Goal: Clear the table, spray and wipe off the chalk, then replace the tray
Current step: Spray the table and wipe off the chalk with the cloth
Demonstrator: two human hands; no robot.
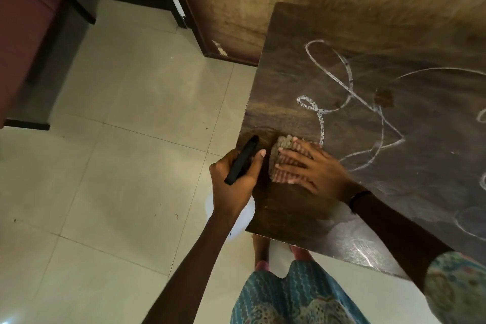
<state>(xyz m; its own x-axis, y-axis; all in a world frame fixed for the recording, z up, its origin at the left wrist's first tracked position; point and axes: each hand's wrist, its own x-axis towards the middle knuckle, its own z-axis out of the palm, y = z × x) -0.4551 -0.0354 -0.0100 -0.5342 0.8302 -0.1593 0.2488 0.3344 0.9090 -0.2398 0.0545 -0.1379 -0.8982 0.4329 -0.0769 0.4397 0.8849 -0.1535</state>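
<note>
Head view: we're wiping chalk [349, 97]; right hand [313, 166] flat pressing cloth [282, 144] at table [289, 208] corner, left hand [234, 179] clamped on black object [240, 162]; next we're sweeping toward the loops

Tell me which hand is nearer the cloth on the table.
Right. The right hand presses flat on the cloth, fingers spread over it. The left hand is beside it at the table edge, gripping a black object.

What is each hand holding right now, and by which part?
The left hand has its grip around the lower half of a slim black object, identity unclear. The right hand grips nothing; it presses flat on a cloth on the table.
</note>
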